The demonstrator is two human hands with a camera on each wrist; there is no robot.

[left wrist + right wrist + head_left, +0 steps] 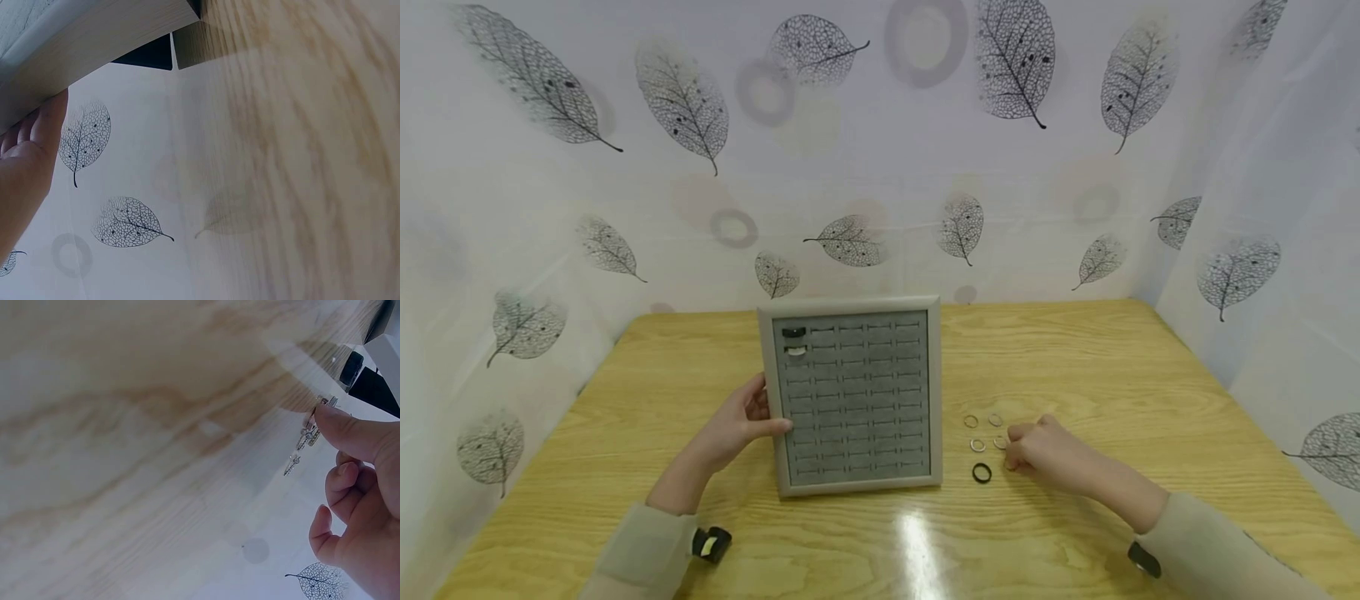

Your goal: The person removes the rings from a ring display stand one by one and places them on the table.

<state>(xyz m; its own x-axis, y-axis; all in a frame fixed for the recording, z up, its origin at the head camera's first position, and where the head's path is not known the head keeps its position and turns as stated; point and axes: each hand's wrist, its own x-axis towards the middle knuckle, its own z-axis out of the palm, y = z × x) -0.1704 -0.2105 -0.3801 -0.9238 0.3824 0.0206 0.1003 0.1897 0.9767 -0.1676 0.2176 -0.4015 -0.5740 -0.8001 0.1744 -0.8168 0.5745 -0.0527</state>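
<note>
Right grip (1045, 450) curls fingertips onto a small silver ring (1000, 442) among loose rings on the wooden bench (1112, 367); left hand (741, 421) clasps the grey velvet ring tray's (853, 396) edge, steadying it.

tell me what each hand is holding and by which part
The left hand holds the grey ring tray by its left edge. The right hand touches a small ring on the table; whether it has a grip cannot be told.
</note>
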